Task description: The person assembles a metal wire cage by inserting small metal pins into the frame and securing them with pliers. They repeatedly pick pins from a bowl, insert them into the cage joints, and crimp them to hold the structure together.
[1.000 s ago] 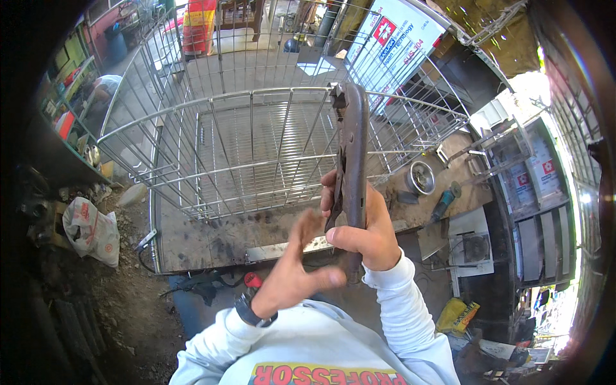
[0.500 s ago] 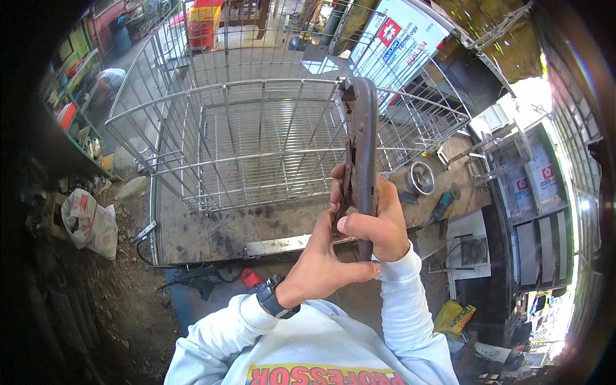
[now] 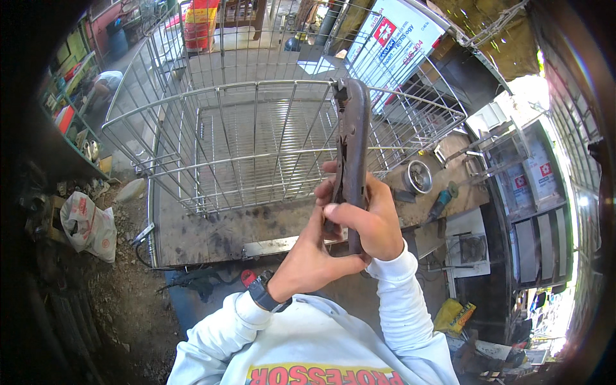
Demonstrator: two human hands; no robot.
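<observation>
Locking pliers [image 3: 355, 138] stand almost upright just right of the frame's centre, gripped low by my right hand [image 3: 374, 228].
From my remote view, their long axis runs up from the grip to a head meeting the upper rim of the wire basket [image 3: 295, 81]; whether the jaws bite, I can't tell. The right hand, closed round the handles, is nearer that head; my left hand [image 3: 311, 266] touches the handles' lower end from lower left, how firmly I can't tell. The pliers are dull brown, scuffed, riveted and round-backed; the basket is shiny, slender metal wire, above a dark-spotted flat workbench [image 3: 192, 242].
</observation>
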